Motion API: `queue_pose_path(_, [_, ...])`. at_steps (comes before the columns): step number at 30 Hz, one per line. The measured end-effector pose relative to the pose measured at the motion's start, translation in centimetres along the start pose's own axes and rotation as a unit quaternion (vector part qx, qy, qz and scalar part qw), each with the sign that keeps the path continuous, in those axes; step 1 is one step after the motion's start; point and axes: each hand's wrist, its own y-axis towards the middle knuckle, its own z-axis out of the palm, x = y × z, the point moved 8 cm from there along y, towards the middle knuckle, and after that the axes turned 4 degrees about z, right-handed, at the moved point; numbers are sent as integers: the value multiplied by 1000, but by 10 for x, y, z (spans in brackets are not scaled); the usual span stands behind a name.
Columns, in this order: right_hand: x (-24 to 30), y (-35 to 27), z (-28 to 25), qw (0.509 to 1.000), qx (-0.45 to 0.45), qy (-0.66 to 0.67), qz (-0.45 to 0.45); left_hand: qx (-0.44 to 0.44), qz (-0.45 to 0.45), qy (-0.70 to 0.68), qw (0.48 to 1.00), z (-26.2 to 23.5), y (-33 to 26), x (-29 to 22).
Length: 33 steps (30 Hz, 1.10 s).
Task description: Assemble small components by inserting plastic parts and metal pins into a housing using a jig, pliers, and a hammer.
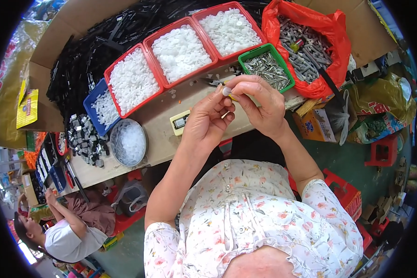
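Both my hands meet above the table's near edge, in front of the green tray. Between the fingertips of my left hand [207,118] and my right hand [259,102] is a small white round plastic piece [226,91]. The left thumb and fingers are closed about it. My right hand is closed in a pinch right beside it, with a bit of something yellow [234,97] showing under its fingers; the rest is hidden. A cream block [176,131] with a small dark and metal part [180,123] set in it lies left of my left wrist.
Red trays [164,86] hold white plastic pieces; a green tray [289,85] holds metal pins. A red bag [344,46] of grey parts stands right. A blue tray [89,103], metal bowl [143,155] and metal-part pile [84,139] lie left. A co-worker [69,236] sits lower left.
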Motion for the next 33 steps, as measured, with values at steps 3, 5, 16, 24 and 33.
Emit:
queue_pose_path(3, [2,1,2,1000,7,-1,6,-2,-2,-9,1000,0,-2,-1])
queue_pose_path(5, [5,2,2,1000,10,-7,0,1,-3,-14,1000,1,-5,-1])
queue_pose_path(16, [31,-3,8,998,57,-15,8,-8,84,123,989,-5,-26,-20])
queue_pose_path(24, [23,-5,12,993,84,4,86,11,200,222,954,-3,-42,-38])
queue_pose_path(33, [27,-13,28,986,72,60,138,63,340,383,857,-3,-63,-56])
